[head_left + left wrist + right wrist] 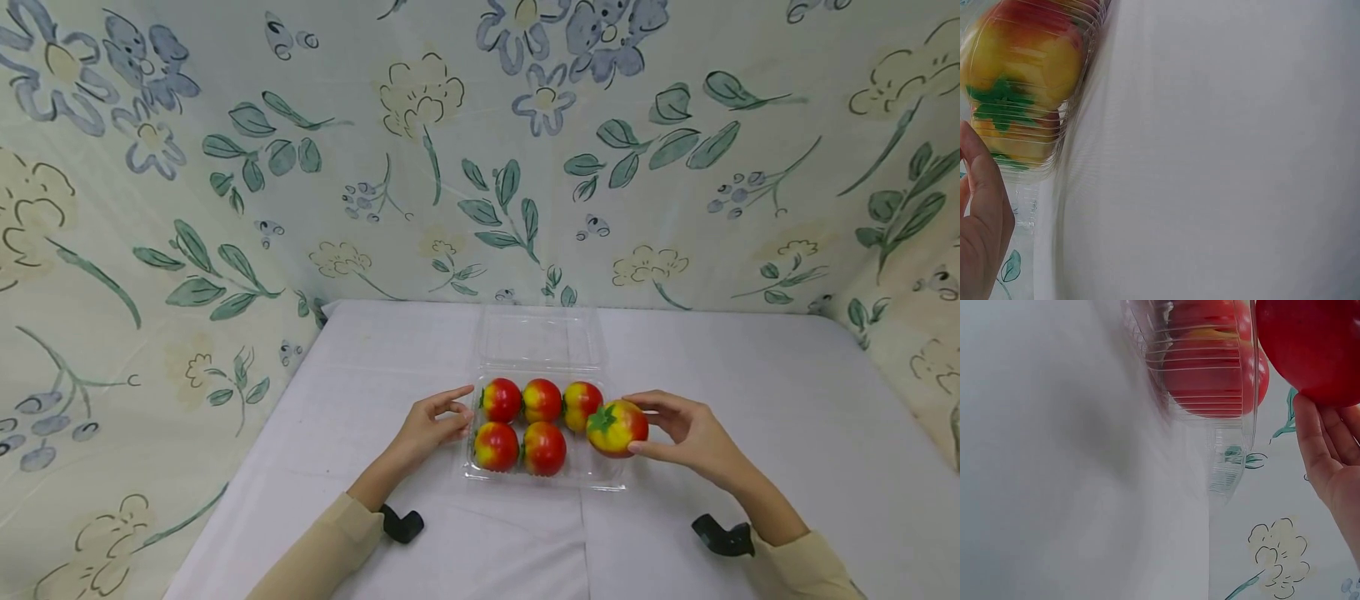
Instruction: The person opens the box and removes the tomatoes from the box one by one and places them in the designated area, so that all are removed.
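A clear plastic clamshell box (592,475) lies with its lid (536,337) folded back. In it sit several red-and-yellow tomato-like fruits (543,448) with green leafy tops, three along the back row and two in front. My right hand (693,437) grips another such fruit (618,429) between thumb and fingers, over the box's front right corner. The right wrist view shows this held fruit (1313,347) above the rim level, its red side toward the camera. My left hand (427,429) touches the box's left edge, index finger extended; in the left wrist view its fingers (982,169) are beside the ribbed wall.
A white cloth covers the table (397,350), with a crease running forward from the box. Floral fabric (420,167) hangs behind and at both sides. Black curved pieces (405,525) are at both wrists, by the beige sleeves (330,537).
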`<state>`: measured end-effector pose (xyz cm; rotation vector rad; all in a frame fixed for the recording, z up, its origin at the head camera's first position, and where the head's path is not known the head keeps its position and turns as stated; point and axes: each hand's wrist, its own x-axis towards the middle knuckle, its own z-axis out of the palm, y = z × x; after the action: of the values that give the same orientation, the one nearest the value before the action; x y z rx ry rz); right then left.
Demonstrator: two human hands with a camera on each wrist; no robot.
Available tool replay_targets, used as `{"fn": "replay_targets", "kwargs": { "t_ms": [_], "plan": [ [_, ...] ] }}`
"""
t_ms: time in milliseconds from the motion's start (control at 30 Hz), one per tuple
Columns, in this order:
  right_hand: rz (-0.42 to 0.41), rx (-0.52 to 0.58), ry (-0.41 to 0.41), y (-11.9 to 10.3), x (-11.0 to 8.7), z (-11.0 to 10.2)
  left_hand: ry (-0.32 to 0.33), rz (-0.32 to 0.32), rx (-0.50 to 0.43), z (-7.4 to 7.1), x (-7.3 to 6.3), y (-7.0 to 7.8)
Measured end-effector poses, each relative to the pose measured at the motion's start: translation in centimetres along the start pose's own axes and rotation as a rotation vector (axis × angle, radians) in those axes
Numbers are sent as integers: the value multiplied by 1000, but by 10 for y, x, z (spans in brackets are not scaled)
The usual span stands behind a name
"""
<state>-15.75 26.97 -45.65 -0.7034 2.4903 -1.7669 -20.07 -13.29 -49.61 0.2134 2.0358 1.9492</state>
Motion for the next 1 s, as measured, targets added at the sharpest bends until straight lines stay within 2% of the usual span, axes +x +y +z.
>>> {"fn": "replay_targets", "kwargs": {
  "t_ms": [1000],
  "plan": [
    [58, -5, 66, 7, -2, -18, 0, -6, 13, -2, 1, -2]
  ]
}}
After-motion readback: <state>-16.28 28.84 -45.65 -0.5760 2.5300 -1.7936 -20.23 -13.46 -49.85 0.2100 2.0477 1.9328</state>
